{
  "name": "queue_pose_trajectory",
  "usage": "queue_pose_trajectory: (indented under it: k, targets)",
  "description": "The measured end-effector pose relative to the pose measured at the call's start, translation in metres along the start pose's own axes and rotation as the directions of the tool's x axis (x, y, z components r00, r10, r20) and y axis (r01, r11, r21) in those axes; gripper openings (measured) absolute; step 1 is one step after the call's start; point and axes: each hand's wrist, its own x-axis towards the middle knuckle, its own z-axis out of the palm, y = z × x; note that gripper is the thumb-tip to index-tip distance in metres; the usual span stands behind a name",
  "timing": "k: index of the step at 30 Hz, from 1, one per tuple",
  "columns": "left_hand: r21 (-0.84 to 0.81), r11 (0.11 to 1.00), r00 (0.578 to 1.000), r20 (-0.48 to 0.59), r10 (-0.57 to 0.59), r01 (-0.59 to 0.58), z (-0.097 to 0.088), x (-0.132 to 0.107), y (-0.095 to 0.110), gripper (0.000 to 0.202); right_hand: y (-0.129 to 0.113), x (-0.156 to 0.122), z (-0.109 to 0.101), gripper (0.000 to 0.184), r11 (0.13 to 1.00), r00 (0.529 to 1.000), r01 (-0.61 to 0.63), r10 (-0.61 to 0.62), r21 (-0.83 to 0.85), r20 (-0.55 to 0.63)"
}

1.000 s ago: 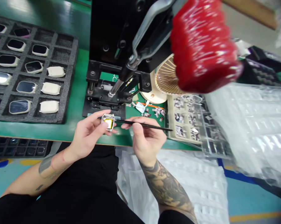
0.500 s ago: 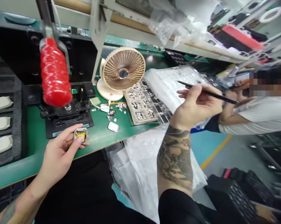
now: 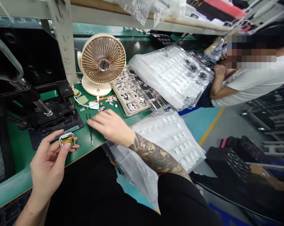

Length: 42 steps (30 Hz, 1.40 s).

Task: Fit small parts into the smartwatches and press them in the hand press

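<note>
My left hand (image 3: 50,160) is closed around the rim of a small, rounded-square watch case (image 3: 67,141) with a pale frame. The case's inside faces up, showing a yellow part, and my thumb presses on it. On the green bench top (image 3: 82,139) lies a slim dark pair of tweezers (image 3: 91,136). My right hand (image 3: 111,127) reaches across from the right, fingers stretched out, fingertips over the tweezers' middle. Its thumb and the bench beneath the palm are hidden.
A black press (image 3: 50,116) stands at left, and a cream fan (image 3: 103,59) behind my hands. Small flat parts fill a compartment tray (image 3: 132,112); others lie loose. Plastic-covered trays (image 3: 167,73) jut over the bench edge. A co-worker (image 3: 245,84) sits at far right.
My right hand has come down and left from the trays to the bench, where the dark tweezers it held now lie. The white cover is now out of sight. The view has turned right.
</note>
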Motion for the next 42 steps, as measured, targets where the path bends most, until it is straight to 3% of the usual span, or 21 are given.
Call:
queue_pose_trajectory:
  k: [2,4,6,8,10,15,19,22,31,37,42]
  targets:
    - [-0.03,1.0,1.0,0.023,0.0,0.001,0.0,0.0,0.0,0.046,0.03,-0.007,-0.013,0.033,0.967,0.966,-0.255,0.256,0.025,-0.025]
    - [-0.05,0.999,0.999,0.04,-0.015,0.017,0.0,-0.001,0.002,0.04,0.066,-0.016,-0.026,0.032,0.834,0.836,-0.548,0.547,-0.066,-0.038]
    - [-0.049,0.998,0.998,0.046,-0.031,0.034,0.0,-0.002,0.004,0.035,0.099,-0.021,-0.034,0.028,0.698,0.706,-0.688,0.707,-0.199,0.036]
    - [-0.038,0.998,0.998,0.054,-0.045,0.048,0.0,-0.003,0.005,0.034,0.123,-0.022,-0.034,0.026,0.64,0.635,-0.709,0.762,-0.296,0.128]
    - [-0.031,0.998,0.997,0.057,-0.047,0.049,0.0,-0.004,0.004,0.033,0.133,-0.02,-0.029,0.028,0.623,0.606,-0.699,0.776,-0.351,0.173]
    - [-0.007,1.0,0.997,0.074,-0.012,0.012,0.0,-0.003,0.0,0.03,0.126,-0.013,-0.015,0.033,0.572,0.566,-0.678,0.807,-0.462,0.17]
    - [0.022,1.0,0.997,0.071,0.008,-0.01,0.001,-0.004,0.001,0.032,0.115,-0.008,-0.016,0.04,0.506,0.5,-0.698,0.851,-0.507,0.161]
    - [0.057,0.998,0.997,0.071,-0.01,0.006,-0.002,-0.006,-0.004,0.037,0.108,-0.005,-0.019,0.043,0.508,0.501,-0.684,0.849,-0.523,0.169]
    - [0.136,0.991,0.998,0.064,0.009,-0.017,-0.011,-0.001,-0.033,0.044,0.109,-0.006,-0.027,0.037,0.619,0.579,-0.582,0.771,-0.527,0.266]
    - [0.104,0.992,0.993,0.092,0.067,-0.077,-0.007,0.0,-0.025,0.039,0.111,-0.004,-0.022,0.038,0.585,0.567,-0.638,0.797,-0.501,0.208]
    - [0.12,0.984,0.987,0.108,0.122,-0.135,-0.005,0.003,-0.014,0.028,0.117,-0.011,-0.029,0.03,0.588,0.588,-0.709,0.798,-0.389,0.135]
